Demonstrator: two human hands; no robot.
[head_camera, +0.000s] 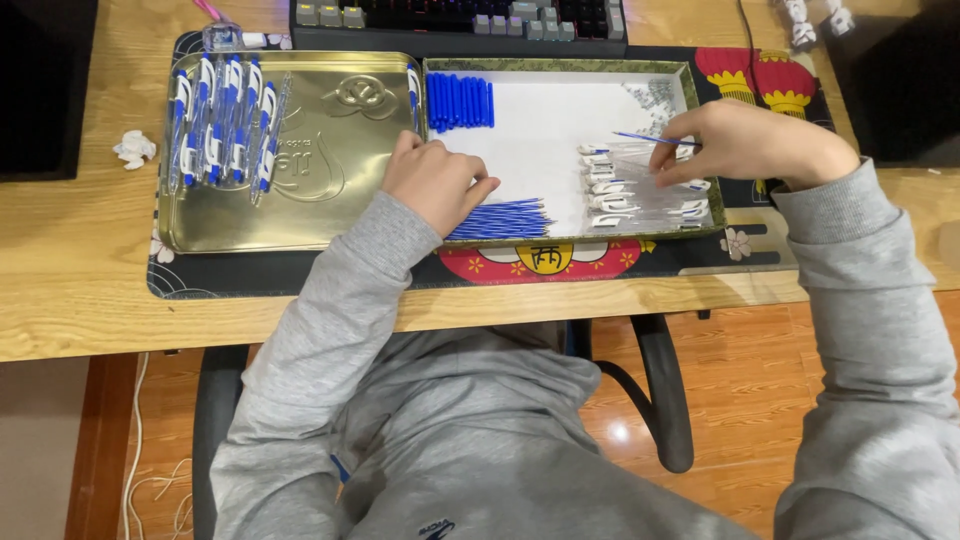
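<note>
The right hand (745, 143) is pinching a thin blue refill (650, 138) between thumb and fingertips, holding it just above the clear pen barrels (640, 185) lying in the paper-lined tray (560, 66). The left hand (437, 182) is resting with fingers curled loosely on the loose blue refills (505, 218) at the tray's near edge; whether it is gripping any, I cannot tell. Blue caps (461, 101) are lying at the tray's far side. Finished pens (225, 120) are lining the gold tin lid (330, 160) beside it.

A wooden desk (70, 270) carries a patterned desk mat (250, 275), a keyboard (460, 20) and a crumpled tissue (134, 149).
</note>
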